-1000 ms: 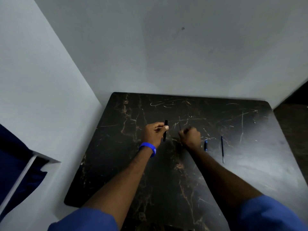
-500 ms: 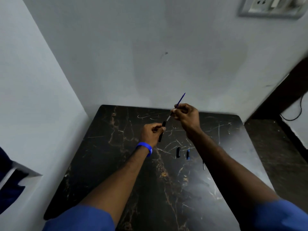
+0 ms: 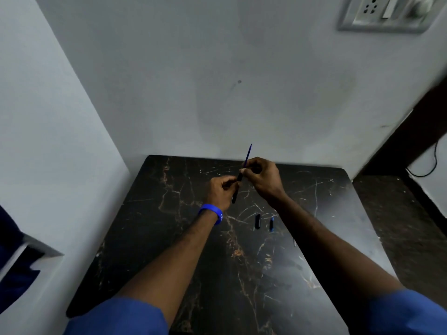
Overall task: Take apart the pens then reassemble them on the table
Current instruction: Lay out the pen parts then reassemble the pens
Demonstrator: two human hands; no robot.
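Pale walls meet in a corner behind a dark marbled tabletop, its surface scratched and veined, with a switch plate high on the wall to the right. Both forearms reach out over it, the left one wearing a blue wristband. Held above the middle of the tabletop, the left hand is closed around a black pen barrel that slants down and out of the fist, while the right hand pinches a thin blue refill whose free end sticks up toward the wall; the lower end of the refill meets the mouth of the barrel, so the step looks like feeding one into the other or drawing it out, and which of the two cannot be told. Nearer the person, a black cap and a smaller blue piece lie side by side, just apart. The risk is that the slim refill bends or misses the narrow opening if the two hands drift off one line, and a sleeve or forearm sweeping low could knock the loose pieces off toward the edge.
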